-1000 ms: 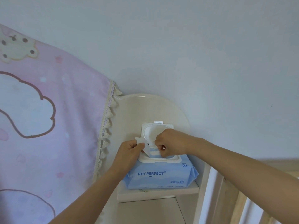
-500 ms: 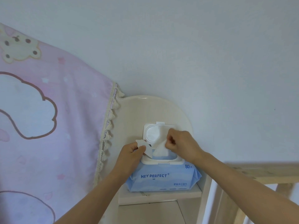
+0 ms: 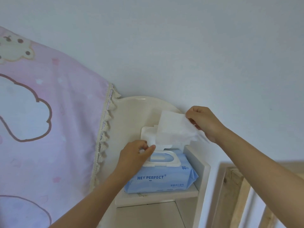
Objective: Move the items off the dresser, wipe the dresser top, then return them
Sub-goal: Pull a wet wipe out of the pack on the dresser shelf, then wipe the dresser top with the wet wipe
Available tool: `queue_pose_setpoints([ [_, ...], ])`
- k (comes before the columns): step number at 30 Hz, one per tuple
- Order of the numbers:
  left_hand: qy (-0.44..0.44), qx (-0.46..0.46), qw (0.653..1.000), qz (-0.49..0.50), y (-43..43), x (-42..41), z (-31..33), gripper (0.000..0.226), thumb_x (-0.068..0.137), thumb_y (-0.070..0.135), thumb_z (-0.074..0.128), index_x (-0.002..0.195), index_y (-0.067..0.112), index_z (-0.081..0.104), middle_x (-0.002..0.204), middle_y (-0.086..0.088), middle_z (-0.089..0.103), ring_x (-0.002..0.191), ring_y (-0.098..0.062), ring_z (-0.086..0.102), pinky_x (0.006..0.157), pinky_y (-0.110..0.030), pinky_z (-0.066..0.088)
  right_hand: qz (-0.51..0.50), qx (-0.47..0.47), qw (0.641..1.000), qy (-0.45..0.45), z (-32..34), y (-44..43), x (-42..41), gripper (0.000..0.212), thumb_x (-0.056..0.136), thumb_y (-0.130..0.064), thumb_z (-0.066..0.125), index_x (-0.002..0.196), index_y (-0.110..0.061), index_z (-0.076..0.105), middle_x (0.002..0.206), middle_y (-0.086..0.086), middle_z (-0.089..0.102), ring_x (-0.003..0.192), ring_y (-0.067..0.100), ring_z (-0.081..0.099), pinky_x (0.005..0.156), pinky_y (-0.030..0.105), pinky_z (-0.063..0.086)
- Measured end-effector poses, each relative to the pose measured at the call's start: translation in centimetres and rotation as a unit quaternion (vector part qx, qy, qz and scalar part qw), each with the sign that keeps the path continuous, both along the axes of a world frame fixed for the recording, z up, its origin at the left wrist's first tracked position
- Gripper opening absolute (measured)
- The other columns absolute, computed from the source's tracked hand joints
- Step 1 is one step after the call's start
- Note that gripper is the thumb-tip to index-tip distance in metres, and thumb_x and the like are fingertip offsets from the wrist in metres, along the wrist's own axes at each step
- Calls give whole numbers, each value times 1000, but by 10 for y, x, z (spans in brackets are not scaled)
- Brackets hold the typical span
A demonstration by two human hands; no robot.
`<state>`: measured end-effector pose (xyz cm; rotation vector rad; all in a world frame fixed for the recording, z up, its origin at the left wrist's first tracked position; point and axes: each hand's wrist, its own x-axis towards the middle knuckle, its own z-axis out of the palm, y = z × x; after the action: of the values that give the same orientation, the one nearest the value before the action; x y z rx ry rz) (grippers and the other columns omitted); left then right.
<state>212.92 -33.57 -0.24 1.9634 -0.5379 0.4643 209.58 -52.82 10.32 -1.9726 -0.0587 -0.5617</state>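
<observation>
A pale wall point(image 3: 181, 46) fills most of the view. On the left hangs a pink curtain point(image 3: 57, 112) printed with clouds and a bear, its cream tasselled edge running down beside the dresser point(image 3: 131, 116). The dresser is cream, with an arched back panel against the wall and a flat board point(image 3: 156, 197) across it. Under the board is an open compartment. At the lower right stands a blurred wooden frame point(image 3: 233, 195), just beside the dresser's side panel.

On the board, up against the back panel, lies a blue pack of wipes point(image 3: 161, 180) printed "HEY PERFECT" and "80". It is the only thing on the board. Its white lid point(image 3: 146, 132) is flipped up and back, leaning towards the panel. The oval opening point(image 3: 164, 159) on top of the pack is uncovered, and something white shows inside it.

A white wipe point(image 3: 174, 127) stands out of the pack, drawn up and to the right in front of the lid, with its lower edge close above the opening. The right hand point(image 3: 204, 122) holds the wipe's upper right corner, fingers curled round it, above the pack. The left hand point(image 3: 134, 153) rests on the pack's left end and pinches a small white flap point(image 3: 152, 146) between thumb and fingers beside the opening. Whether that flap belongs to the wipe or is a seal, I cannot tell.
</observation>
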Motion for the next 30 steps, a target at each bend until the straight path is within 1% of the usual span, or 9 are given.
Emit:
queue_pose_setpoints([
  [3,-63,121,990,18,-11,-10,8,20,87,39,55,78,22,61,90,9,62,86,-8,56,84,-29,43,12,60,997,44,0,-7,-16,28,83,-5,46,59,-16,39,54,-1,38,49,13,33,50,24,27],
  [7,-52,157,986,-27,-21,-20,9,28,91,41,46,83,19,61,86,4,63,72,-4,53,73,-22,41,50,109,991,58,-3,-15,-44,31,89,-4,42,59,-14,40,40,-8,42,35,6,40,37,14,34],
  [12,-18,-76,992,-99,-8,-55,5,22,91,30,46,77,25,62,78,10,66,73,10,55,67,-5,39,67,132,988,53,-23,-13,-77,29,91,-2,39,66,-12,50,46,-7,54,39,5,49,40,15,41],
  [15,69,-177,972,-140,-4,-82,-7,26,88,36,48,80,21,67,79,5,71,67,-4,62,63,-15,47,66,106,991,40,-49,-3,-95,29,89,1,40,66,-13,51,51,-3,49,42,6,43,42,15,36],
  [17,161,-217,952,-144,-5,-98,-22,21,93,20,48,81,18,65,78,2,71,63,-10,62,59,-22,48,69,100,992,32,-69,5,-106,30,88,4,39,65,-12,50,49,-5,45,40,5,38,40,14,31],
  [20,279,-237,919,-147,-4,-116,-52,9,87,24,53,91,23,61,86,4,68,72,-14,63,62,-27,48,86,109,989,52,-101,15,-118,31,87,1,43,62,-15,49,47,-7,43,42,4,36,40,12,28],
  [24,419,-298,834,-200,-2,-129,-83,26,69,26,63,91,13,65,83,-4,70,71,-19,66,60,-30,53,117,98,985,86,-137,24,-128,24,82,-11,49,61,-23,52,49,-11,45,43,2,38,43,10,30],
  [26,446,-384,783,-202,-4,-139,-95,17,64,19,62,77,8,65,79,-7,71,67,-18,67,60,-29,56,119,78,985,101,-153,21,-134,30,90,-1,44,66,-18,51,48,-13,49,43,-2,42,45,7,34],
  [30,407,-460,777,-137,-10,-156,-111,8,72,8,59,64,8,61,66,-5,67,59,-13,64,53,-23,55,98,38,988,109,-183,4,-149,28,90,1,43,69,-17,50,63,-5,49,47,-6,44,48,2,34],
])
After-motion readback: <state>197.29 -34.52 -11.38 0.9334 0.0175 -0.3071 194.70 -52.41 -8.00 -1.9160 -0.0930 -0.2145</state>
